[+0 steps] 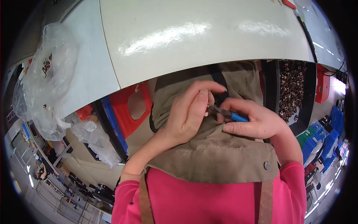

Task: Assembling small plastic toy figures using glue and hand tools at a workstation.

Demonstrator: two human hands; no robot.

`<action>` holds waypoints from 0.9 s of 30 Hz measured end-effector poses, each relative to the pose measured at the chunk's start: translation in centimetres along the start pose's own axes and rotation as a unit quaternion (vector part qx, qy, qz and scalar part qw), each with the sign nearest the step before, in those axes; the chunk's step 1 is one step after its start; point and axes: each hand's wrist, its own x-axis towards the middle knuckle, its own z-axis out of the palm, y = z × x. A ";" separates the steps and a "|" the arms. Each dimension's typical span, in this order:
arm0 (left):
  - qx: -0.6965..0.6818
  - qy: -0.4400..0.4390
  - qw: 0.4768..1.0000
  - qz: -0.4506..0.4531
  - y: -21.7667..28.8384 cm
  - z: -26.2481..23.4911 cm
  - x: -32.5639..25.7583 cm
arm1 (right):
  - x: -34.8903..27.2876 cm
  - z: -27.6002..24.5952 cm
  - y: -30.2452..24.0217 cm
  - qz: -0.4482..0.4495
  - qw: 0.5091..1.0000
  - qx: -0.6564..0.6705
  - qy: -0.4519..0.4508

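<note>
Over my lap, my left hand point(186, 112) is closed, thumb and fingers pinching a small pale piece point(206, 114) whose kind is too small to make out. My right hand point(257, 121) grips blue-handled pliers point(238, 117), possibly cutters. Their dark metal jaws point left and meet or nearly meet the piece at my left fingertips; whether they bite on it I cannot tell. Beneath both hands lies a brown-green apron point(220, 160), with a snap button near its right corner.
Ahead stands a pale table point(167, 67), its edge just beyond my hands. At right, a black bin point(274, 86) holds many small dark and pinkish parts. To the left are a clear plastic bag point(59, 86) with some parts and a red stool point(123, 121). Blue crates point(335, 115) stand far right.
</note>
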 end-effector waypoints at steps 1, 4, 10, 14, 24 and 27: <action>-0.038 -0.019 0.999 -0.014 0.0 -0.1 0.0 | 0.4 -0.2 0.1 -0.015 0.999 0.006 -0.043; -0.111 -0.048 0.992 -0.034 -0.5 -0.3 -0.3 | 1.1 -0.5 -0.2 0.009 0.990 0.067 -0.122; -0.166 -0.042 0.984 -0.053 -1.3 -0.8 -0.5 | 2.2 0.5 1.1 0.037 0.967 0.193 -0.165; -0.170 -0.013 0.984 -0.042 -1.7 -0.5 -0.7 | 2.2 1.8 2.3 0.023 0.952 0.271 -0.144; -0.161 -0.010 0.987 -0.011 -2.2 -0.1 -1.1 | 1.3 3.6 3.1 0.022 0.905 0.405 -0.126; -0.166 -0.067 0.984 -0.002 -2.3 -0.5 -1.3 | 0.9 4.3 3.5 0.014 0.904 0.415 -0.099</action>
